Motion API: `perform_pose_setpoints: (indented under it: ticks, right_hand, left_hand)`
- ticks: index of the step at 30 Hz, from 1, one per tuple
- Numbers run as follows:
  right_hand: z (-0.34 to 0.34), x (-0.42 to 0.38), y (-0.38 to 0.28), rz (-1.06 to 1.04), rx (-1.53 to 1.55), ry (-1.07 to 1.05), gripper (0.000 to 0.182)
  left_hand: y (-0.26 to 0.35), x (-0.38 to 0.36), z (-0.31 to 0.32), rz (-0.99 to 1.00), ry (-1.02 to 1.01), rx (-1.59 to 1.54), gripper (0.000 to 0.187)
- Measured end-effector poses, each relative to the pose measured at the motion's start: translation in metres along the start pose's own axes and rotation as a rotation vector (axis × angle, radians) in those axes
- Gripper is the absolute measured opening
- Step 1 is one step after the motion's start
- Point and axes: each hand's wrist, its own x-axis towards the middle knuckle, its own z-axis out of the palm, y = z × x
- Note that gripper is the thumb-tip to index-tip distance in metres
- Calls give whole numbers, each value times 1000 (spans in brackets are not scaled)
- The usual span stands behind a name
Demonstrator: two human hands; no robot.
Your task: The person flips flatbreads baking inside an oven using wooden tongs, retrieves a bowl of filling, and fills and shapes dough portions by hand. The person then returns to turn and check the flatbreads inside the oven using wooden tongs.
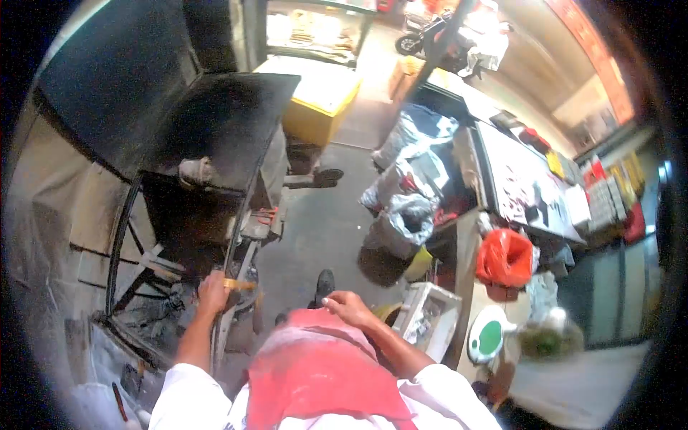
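My left hand (213,290) is closed at the edge of a dark metal frame (236,229) on the left. A short yellow-brown stick-like piece (240,284) juts out to the right from its fingers; the kind of thing is too small to make out. My right hand (349,308) hovers in front of the red apron (322,369), fingers loosely bent and apart, with nothing visible in them. Below the left hand, grey crumpled material (154,322) lies inside the frame's lower part.
Plastic bags (408,215) line the right of the walkway. A white crate (430,319), a red bag (505,256) and a green-and-white round item (487,337) are at my right. A yellow box (319,107) stands ahead, with a motorcycle (423,39) farther off.
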Motion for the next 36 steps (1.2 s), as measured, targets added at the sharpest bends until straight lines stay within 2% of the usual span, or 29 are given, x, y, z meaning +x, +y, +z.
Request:
perform_pose_setpoints:
  ticks: [1,4,6,8,9,11,12,14,15,16,18,20,21,22,24,25,26,28,29,31,32,34,35,36]
  right_hand:
    - [-6,26,10,-29,3,-63,36]
    - [-38,70,-29,-80,2,-158,39]
    - [-55,92,-68,-59,62,-283,47]
    - [-51,134,-71,-17,119,-465,53]
    - [-48,141,-87,-11,102,-510,53]
    - [-39,146,-122,4,473,-510,61]
    - [-33,153,-120,9,462,-539,61]
    - [-22,170,-131,-36,905,-766,60]
    - [-25,166,-147,87,1003,-707,51]
    - [-24,167,-162,157,1034,-632,41]
    - [-19,189,-159,118,915,-504,38]
    - [-16,209,-167,55,434,-313,48]
    - [-18,207,-182,-47,179,-190,65]
    - [-12,215,-181,-43,183,-176,65]
    - [-2,236,-167,-453,-270,140,77]
    - [0,243,-163,-353,-440,135,81]
    - [4,251,-147,-340,-439,143,81]
    - [12,264,-110,-177,-471,30,78]
    - [12,255,-109,-158,-467,36,78]
    - [9,231,-109,-42,-270,42,69]
    - [10,220,-99,-22,-268,64,69]
    - [14,197,-75,-10,-166,248,56]
    - [18,186,-62,3,-168,267,56]
    - [22,177,-48,76,-57,328,52]
  left_hand:
    - [-4,9,10,-27,81,20,26]
    - [33,25,-45,-90,91,-89,27]
    - [81,28,-93,-133,207,-149,29]
    - [120,30,-121,-43,397,-345,28]
    - [137,31,-130,23,411,-380,25]
    - [158,36,-126,173,437,-394,18]
    - [165,38,-112,258,445,-372,15]
    - [171,53,-83,386,478,-452,12]
    - [167,54,-74,333,351,-449,16]
    - [164,58,-76,319,347,-457,16]
    - [154,71,-88,329,374,-724,20]
    - [115,94,-111,282,502,-646,19]
    - [91,105,-113,105,462,-728,19]
    - [65,121,-114,-16,459,-741,18]
    - [14,153,-118,-102,439,-530,23]
    - [-8,169,-121,-77,444,-492,28]
    - [-20,184,-129,-57,461,-447,30]
    - [-45,218,-134,-27,409,-308,33]
    - [-56,233,-136,-13,383,-245,36]
    - [-67,262,-141,-12,297,-122,48]
    - [-74,275,-141,64,313,-53,51]
    - [-92,300,-121,111,377,50,47]
    - [-96,310,-120,132,374,38,47]
    - [-100,320,-118,119,341,43,40]
